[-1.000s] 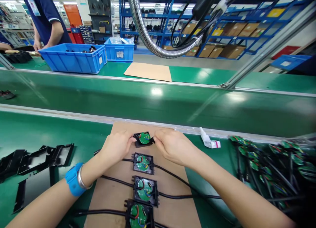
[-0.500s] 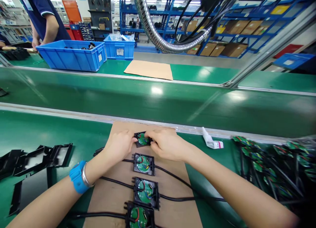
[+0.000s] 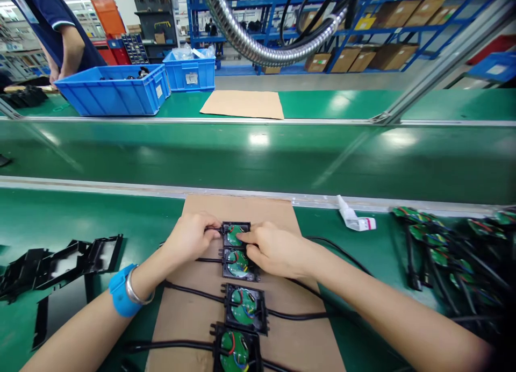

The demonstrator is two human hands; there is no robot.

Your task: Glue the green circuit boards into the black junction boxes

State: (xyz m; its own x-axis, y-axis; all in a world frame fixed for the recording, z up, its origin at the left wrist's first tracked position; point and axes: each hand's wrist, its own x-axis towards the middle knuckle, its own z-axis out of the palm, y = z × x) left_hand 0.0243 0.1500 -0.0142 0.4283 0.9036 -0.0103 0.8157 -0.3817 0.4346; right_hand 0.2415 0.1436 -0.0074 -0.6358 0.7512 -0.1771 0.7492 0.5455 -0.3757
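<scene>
A column of black plastic housings with round green circuit boards and black cables lies on a cardboard sheet (image 3: 183, 318). At its far end is the top housing (image 3: 236, 225), close against the second housing (image 3: 241, 264). My left hand (image 3: 195, 235), with a blue wristband (image 3: 126, 291) and a metal bangle, is closed in a pinch on the black cable at the top housing's left side. My right hand (image 3: 278, 248) grips that housing's right side, its index fingertip on the green board (image 3: 234, 235). Nearer me are the third housing (image 3: 245, 309) and the nearest housing (image 3: 237, 350).
Empty black frames (image 3: 76, 262) lie at left. A white squeeze tube (image 3: 355, 216) and a heap of wired circuit boards (image 3: 439, 243) lie at right. Beyond the green divider stand blue bins (image 3: 113, 92) and a person (image 3: 66, 38). A metal flexible hose (image 3: 258, 49) hangs overhead.
The top housing has come nearer to me, up against the second one. My left fingers have shifted to its left cable; my right index finger now rests on its board. The view has shifted slightly.
</scene>
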